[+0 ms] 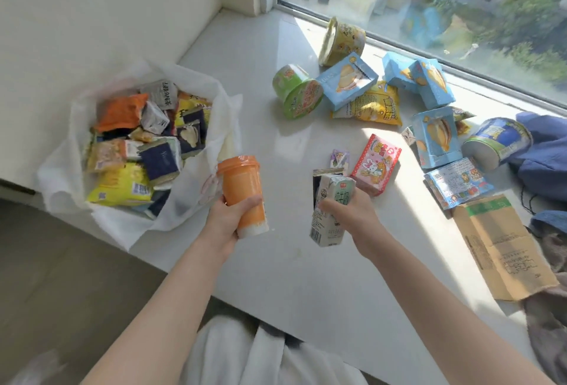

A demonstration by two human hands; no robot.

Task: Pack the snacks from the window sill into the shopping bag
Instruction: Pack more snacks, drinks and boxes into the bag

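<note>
Spillage from the bag was judged the chief risk: it lay slumped at the left of the frame on the sill, mouth gaping toward the camera, already heaped with packets, and its near lip hung close to the sill's front edge, so anything dropped on top of the heap might have slid out and over. A cup was held by the left hand, fingers wrapped round its lower half; it was carried just right of the bag's rim, clear of the sill, its long axis nearly upright and tipped slightly left, orange lid uppermost and pointing toward the top of the frame. Being round and smooth, it was thought likely to roll off the pile if laid on its side. A carton was gripped by the right hand, fingers closed across its middle, lower centre of the frame; its long axis ran almost vertically in the picture, folded top toward the window, barcode end toward the camera. Whether a second dark pack behind it was also held could not be told. A slip was judged possible, since only the carton's middle was pinched. More snacks remained scattered at upper right: a green tub on its side, blue boxes and a pink packet, well apart from the bag, so the task was judged roughly half done.
</note>
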